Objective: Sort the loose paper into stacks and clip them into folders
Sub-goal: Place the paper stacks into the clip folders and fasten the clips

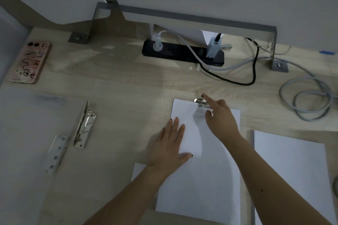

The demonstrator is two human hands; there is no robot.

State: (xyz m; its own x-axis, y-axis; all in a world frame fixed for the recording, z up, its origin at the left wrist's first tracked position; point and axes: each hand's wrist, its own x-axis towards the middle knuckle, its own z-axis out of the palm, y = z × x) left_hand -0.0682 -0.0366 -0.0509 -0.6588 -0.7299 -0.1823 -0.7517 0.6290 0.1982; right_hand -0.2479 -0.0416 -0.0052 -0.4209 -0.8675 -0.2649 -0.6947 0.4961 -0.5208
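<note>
We are looking at a pale wooden table (118,78) where a phone (30,62) in a pink cartoon case is lying at the far left. A black power strip (182,53) is sitting under a grey metal frame (182,17), carrying a white plug (157,43) and a white adapter (214,48). A black cable (254,71) is looping beside it, and a grey cable (307,100) is lying coiled at the right.

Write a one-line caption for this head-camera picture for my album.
Left hand flat on a paper stack while the right hand stretches a forefinger to the metal clip at its top edge.
</note>
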